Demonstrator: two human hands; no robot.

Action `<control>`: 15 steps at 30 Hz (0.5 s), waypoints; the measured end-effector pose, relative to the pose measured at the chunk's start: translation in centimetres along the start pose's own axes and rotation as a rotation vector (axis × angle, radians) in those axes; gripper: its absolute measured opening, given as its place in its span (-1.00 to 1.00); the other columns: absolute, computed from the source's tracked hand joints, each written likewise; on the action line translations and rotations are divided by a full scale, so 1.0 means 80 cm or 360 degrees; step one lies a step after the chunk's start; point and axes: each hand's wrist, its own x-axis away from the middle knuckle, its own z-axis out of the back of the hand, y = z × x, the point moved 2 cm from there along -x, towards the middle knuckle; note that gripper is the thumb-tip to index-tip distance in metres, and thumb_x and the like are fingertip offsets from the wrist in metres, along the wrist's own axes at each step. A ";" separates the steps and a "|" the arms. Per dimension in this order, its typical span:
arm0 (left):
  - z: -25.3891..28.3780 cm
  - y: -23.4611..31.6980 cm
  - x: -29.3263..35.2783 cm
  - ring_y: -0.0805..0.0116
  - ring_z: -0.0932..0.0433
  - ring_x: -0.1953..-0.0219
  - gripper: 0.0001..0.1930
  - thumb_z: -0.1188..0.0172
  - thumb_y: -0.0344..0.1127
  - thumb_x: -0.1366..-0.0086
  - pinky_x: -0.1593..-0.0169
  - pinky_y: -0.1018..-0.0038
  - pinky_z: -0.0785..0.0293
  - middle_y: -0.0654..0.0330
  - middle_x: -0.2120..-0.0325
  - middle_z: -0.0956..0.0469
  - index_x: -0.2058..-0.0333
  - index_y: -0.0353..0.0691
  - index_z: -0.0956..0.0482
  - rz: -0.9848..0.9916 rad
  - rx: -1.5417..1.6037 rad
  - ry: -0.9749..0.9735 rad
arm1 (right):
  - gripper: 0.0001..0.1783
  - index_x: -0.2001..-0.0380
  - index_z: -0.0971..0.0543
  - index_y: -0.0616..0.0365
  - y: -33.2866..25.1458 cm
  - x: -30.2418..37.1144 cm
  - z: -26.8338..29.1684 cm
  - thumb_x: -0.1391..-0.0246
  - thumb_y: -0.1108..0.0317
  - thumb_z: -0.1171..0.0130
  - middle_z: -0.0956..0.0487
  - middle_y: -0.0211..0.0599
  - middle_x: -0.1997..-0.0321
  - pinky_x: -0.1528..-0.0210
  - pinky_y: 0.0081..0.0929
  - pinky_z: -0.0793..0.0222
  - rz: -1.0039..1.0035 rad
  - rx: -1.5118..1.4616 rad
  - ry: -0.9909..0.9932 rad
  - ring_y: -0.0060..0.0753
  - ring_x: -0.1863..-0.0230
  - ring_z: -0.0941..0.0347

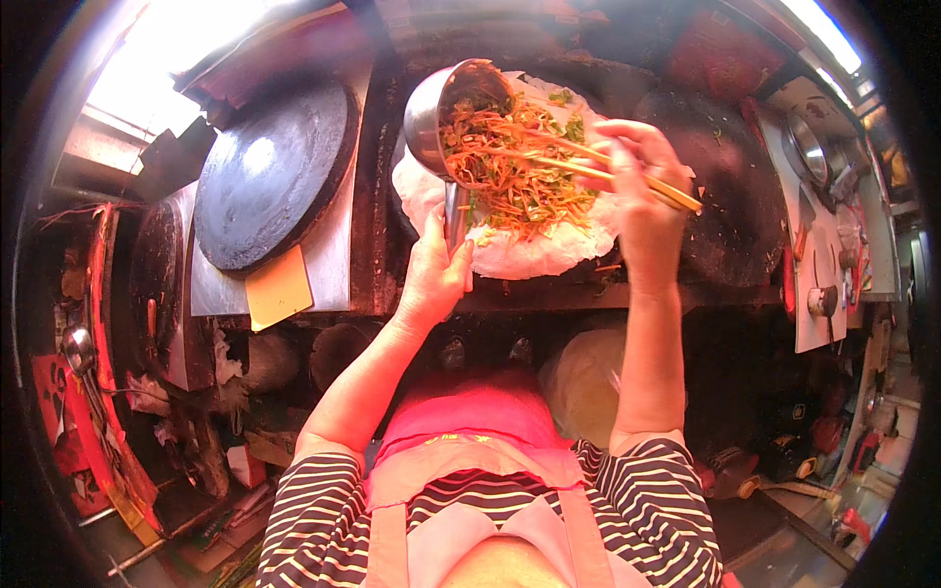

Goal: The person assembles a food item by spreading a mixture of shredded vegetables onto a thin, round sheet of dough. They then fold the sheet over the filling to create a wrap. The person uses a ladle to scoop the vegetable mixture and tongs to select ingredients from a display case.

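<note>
My left hand (pixel 436 269) grips the handle of a metal ladle-like pot (pixel 436 108), tilted over a white thin pancake (pixel 520 250) on a dark round griddle. Shredded orange and green vegetables (pixel 515 162) spill from the pot onto the pancake. My right hand (pixel 637 186) holds a pair of chopsticks (pixel 588 167) whose tips reach into the vegetables at the pot's mouth.
A second round black griddle (pixel 270 176) sits to the left, with a yellow scraper card (pixel 279 289) at its near edge. A third dark griddle (pixel 730 196) lies to the right. Metal bowls and utensils (pixel 814 147) stand on the far right counter. Ladles hang at left (pixel 78 348).
</note>
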 end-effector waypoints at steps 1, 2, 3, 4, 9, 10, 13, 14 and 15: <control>-0.002 0.001 0.000 0.57 -0.31 0.75 -0.53 0.01 -0.52 -0.30 0.68 0.59 -0.24 0.30 0.67 -0.35 -0.17 -0.32 -0.12 -0.0090 -0.0031 -0.0007 | -0.83 0.25 -0.55 0.23 0.002 0.001 -0.010 -0.17 0.60 0.03 -0.53 -0.32 0.32 0.37 -0.63 -0.56 0.0064 -0.0126 -0.0068 -0.59 0.39 -0.54; -0.003 0.000 0.001 0.57 -0.31 0.75 -0.51 0.00 -0.52 -0.29 0.68 0.58 -0.24 0.30 0.67 -0.35 -0.17 -0.32 -0.12 -0.0168 -0.0078 0.0004 | -0.84 0.26 -0.56 0.20 0.007 0.001 -0.021 -0.16 0.59 0.00 -0.52 -0.33 0.32 0.35 -0.64 -0.56 0.0047 -0.0187 -0.0178 -0.60 0.38 -0.52; -0.005 -0.001 0.001 0.55 -0.32 0.75 -0.50 -0.01 -0.52 -0.29 0.67 0.56 -0.25 0.28 0.68 -0.36 -0.18 -0.33 -0.12 -0.0219 -0.0130 -0.0011 | -0.86 0.29 -0.57 0.19 0.012 0.002 -0.031 -0.13 0.60 -0.05 -0.53 -0.37 0.34 0.36 -0.65 -0.51 0.0053 -0.0260 -0.0259 -0.63 0.37 -0.49; -0.005 -0.004 0.001 0.53 -0.33 0.75 -0.50 -0.03 -0.52 -0.28 0.66 0.54 -0.27 0.26 0.68 -0.37 -0.18 -0.34 -0.13 -0.0157 -0.0005 -0.0041 | -0.86 0.30 -0.58 0.20 0.015 0.002 -0.036 -0.10 0.61 -0.08 -0.53 -0.37 0.36 0.35 -0.63 -0.47 0.0211 -0.0060 -0.0190 -0.60 0.37 -0.49; 0.007 -0.017 -0.007 0.49 -0.37 0.73 -0.49 -0.02 -0.54 -0.27 0.63 0.50 -0.33 0.20 0.66 -0.42 -0.19 -0.33 -0.13 -0.0310 -0.0517 0.0171 | -0.83 0.31 -0.58 0.21 0.027 0.011 -0.037 0.01 0.64 -0.16 -0.52 -0.23 0.42 0.31 -0.55 -0.37 0.0707 0.0526 -0.0327 -0.42 0.37 -0.48; 0.008 -0.018 -0.008 0.50 -0.36 0.73 -0.49 -0.01 -0.54 -0.27 0.63 0.52 -0.32 0.22 0.65 -0.42 -0.19 -0.32 -0.13 -0.0324 -0.0517 0.0181 | -0.81 0.30 -0.59 0.20 0.028 0.014 -0.032 0.02 0.64 -0.18 -0.51 -0.21 0.42 0.35 -0.55 -0.37 0.0742 0.0609 -0.0312 -0.41 0.41 -0.48; 0.015 -0.019 -0.007 0.54 -0.33 0.73 -0.49 0.01 -0.56 -0.28 0.64 0.56 -0.29 0.25 0.60 -0.43 -0.20 -0.29 -0.15 -0.0225 -0.0374 0.0188 | -0.81 0.30 -0.59 0.19 0.032 0.025 -0.004 0.02 0.64 -0.18 -0.50 -0.25 0.45 0.39 -0.55 -0.38 0.0444 0.0585 -0.0204 -0.45 0.46 -0.47; 0.019 -0.018 -0.007 0.55 -0.32 0.73 -0.49 0.01 -0.56 -0.28 0.64 0.58 -0.27 0.26 0.58 -0.43 -0.20 -0.28 -0.15 -0.0170 -0.0300 0.0183 | -0.86 0.31 -0.58 0.22 0.031 0.029 0.008 -0.05 0.61 -0.14 -0.50 -0.28 0.42 0.41 -0.59 -0.40 0.0376 0.0486 -0.0115 -0.52 0.45 -0.51; 0.023 -0.018 -0.003 0.59 -0.29 0.73 -0.51 0.04 -0.57 -0.29 0.67 0.64 -0.22 0.31 0.56 -0.40 -0.19 -0.24 -0.15 -0.0036 -0.0046 0.0135 | -0.90 0.29 -0.55 0.26 0.032 0.035 0.019 -0.13 0.59 -0.08 -0.49 -0.33 0.37 0.33 -0.63 -0.47 0.0254 0.0282 -0.0061 -0.53 0.36 -0.55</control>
